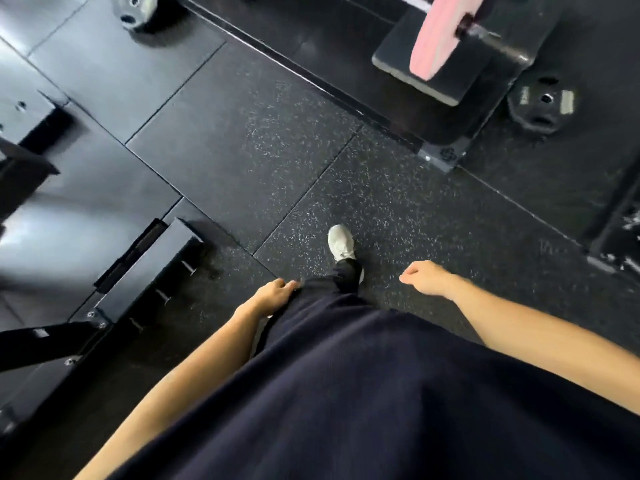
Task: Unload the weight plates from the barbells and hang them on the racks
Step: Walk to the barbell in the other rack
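A pink weight plate (pixel 441 32) sits on a barbell sleeve (pixel 476 29) at the top right, resting over a black padded block (pixel 426 74). A black plate (pixel 545 103) lies flat on the floor to its right, and another black plate (pixel 136 12) shows at the top left. My left hand (pixel 273 294) hangs by my hip with loose fingers, holding nothing. My right hand (pixel 426 277) hangs at my right side, fingers loosely curled, holding nothing. Both hands are far from the plates.
I stand on speckled black rubber floor tiles (pixel 277 150), one white shoe (pixel 341 242) forward. A black rack base with small pegs (pixel 156 268) lies at the left. A platform edge with a bolted corner bracket (pixel 441 155) crosses the upper right. Another machine frame (pixel 620 233) stands at the right.
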`<control>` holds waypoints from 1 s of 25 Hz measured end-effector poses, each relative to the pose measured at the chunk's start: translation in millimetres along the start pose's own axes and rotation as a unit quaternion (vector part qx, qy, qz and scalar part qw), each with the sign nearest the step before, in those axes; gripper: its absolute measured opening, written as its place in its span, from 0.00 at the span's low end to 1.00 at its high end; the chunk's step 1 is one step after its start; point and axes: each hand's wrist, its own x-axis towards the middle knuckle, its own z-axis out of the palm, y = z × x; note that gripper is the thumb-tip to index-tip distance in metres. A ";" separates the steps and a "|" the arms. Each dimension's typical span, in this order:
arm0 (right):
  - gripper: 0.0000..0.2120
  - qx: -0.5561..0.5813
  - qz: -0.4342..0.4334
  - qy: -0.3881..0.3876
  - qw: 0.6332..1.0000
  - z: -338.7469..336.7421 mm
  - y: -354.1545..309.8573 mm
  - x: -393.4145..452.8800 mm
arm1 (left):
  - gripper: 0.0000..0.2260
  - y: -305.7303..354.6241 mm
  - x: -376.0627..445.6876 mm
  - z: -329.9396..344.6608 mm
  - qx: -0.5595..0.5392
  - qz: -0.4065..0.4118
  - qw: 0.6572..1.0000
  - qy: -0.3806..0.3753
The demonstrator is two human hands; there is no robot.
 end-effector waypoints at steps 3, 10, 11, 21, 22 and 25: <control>0.07 -0.042 -0.016 -0.012 0.999 -55.7 -47.3 58.3 | 0.20 32.7 48.1 -30.9 0.024 0.006 0.998 -0.052; 0.06 -0.068 -0.063 0.015 0.996 -210.7 -198.0 169.5 | 0.22 115.8 135.0 -190.2 -0.091 -0.021 0.995 0.034; 0.06 -0.073 -0.070 0.012 0.995 -224.3 -218.7 181.4 | 0.22 124.7 144.5 -209.6 -0.125 -0.024 0.991 0.039; 0.09 -0.213 -0.116 -0.085 0.966 -332.3 -451.6 342.3 | 0.21 169.6 266.1 -384.7 -0.224 -0.107 0.968 0.037; 0.09 -0.232 -0.124 -0.094 0.960 -344.2 -481.0 357.6 | 0.22 171.6 274.3 -403.0 -0.238 -0.119 0.963 0.042; 0.11 -0.276 -0.165 -0.103 0.941 -377.8 -579.6 398.0 | 0.22 177.5 295.2 -465.2 -0.252 -0.138 0.954 0.078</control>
